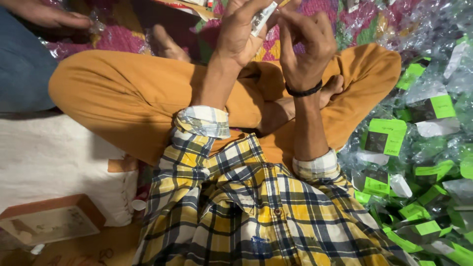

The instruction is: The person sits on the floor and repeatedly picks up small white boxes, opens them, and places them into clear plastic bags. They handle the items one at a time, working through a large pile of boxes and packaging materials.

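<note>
1. We sit cross-legged in orange trousers (pixel 123 98) and a yellow plaid shirt (pixel 256 212), w/ both hands raised at the top of the view.
2. Left hand (pixel 241 34) is closed round a small white-and-dark packet (pixel 261 19), pinched at the fingertips.
3. Right hand (pixel 308 42), black band (pixel 304 91) at the wrist, has fingers curled, touching the packet's upper end; probably gripping it too, but the frame edge cuts that off.
4. Pile of clear bags w/ green labels (pixel 419 162) lies just beside our right knee.
5. Another person's hand (pixel 49 17) rests top left, well apart.
6. White cushion (pixel 54 152) sits at our left.
</note>
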